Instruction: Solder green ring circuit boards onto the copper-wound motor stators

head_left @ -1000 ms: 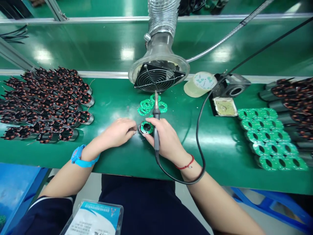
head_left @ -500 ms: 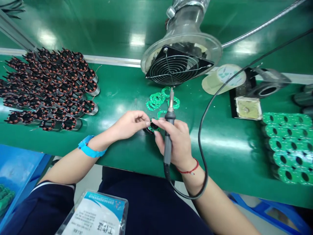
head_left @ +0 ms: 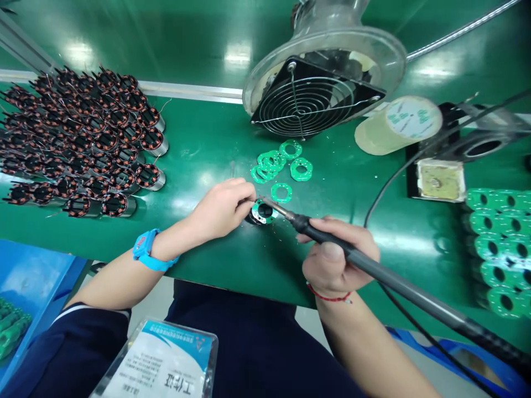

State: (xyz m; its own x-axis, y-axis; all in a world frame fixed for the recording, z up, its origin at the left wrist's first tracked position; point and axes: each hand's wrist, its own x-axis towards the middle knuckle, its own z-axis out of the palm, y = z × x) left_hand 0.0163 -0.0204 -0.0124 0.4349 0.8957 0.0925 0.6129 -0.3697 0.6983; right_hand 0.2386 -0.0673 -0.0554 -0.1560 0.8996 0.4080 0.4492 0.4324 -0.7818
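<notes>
My right hand is wrapped around the handle of a soldering iron, which slants up to the left. The iron's metal tip reaches over the upper edge of a green ring-shaped circuit board seated on a dark motor stator. At the stator's left rim, my left hand has thumb and forefinger pinched together; whatever is between them is too small to make out. One loose green ring board lies just behind the stator, and several more are scattered farther back.
A fume extractor fan hangs low behind the boards. Rows of wound stators fill the left side. To the right are a tape roll, a yellowish cleaning pad and board-topped parts. The iron's cable crosses the right side.
The iron has swung from pointing upward in my right hand to pointing left onto the board. My right hand has drawn back to the right, while the left remains at the stator.
</notes>
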